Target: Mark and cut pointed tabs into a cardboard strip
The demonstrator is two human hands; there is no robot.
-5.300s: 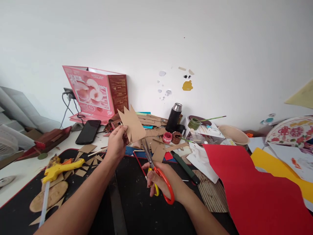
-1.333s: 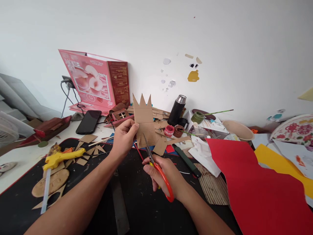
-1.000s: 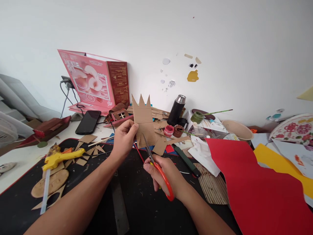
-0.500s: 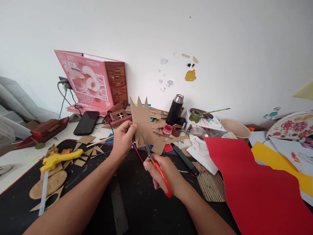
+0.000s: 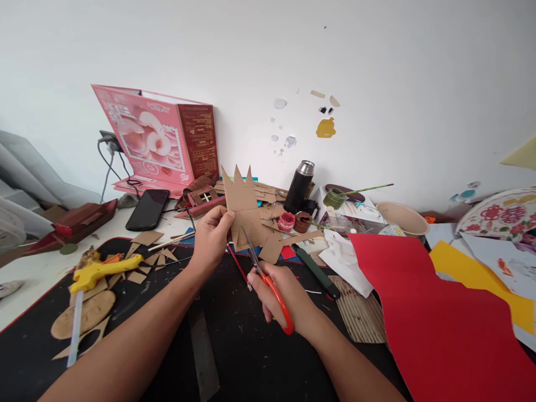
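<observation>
My left hand (image 5: 213,233) pinches the left edge of a brown cardboard piece (image 5: 243,202), held upright above the work mat. Three pointed spikes stand along its top, and a crease runs across its middle. Orange-handled scissors (image 5: 277,298) are in my right hand (image 5: 283,293), fingers wrapped round the grips. Their blades point up and to the left, at the lower part of the cardboard. One blade lies in front of it; whether the other is behind it I cannot make out clearly.
A yellow glue gun (image 5: 98,273) lies on the left among cardboard scraps. Behind stand a black flask (image 5: 299,185), paint jars (image 5: 286,222) and a pink box (image 5: 154,139). A green cutter (image 5: 317,272) and red sheet (image 5: 435,312) lie right. A metal ruler (image 5: 203,352) is in front.
Almost nothing differs. Both hands, the cardboard and the scissors keep nearly the same places, with only a tiny shift of the view.
</observation>
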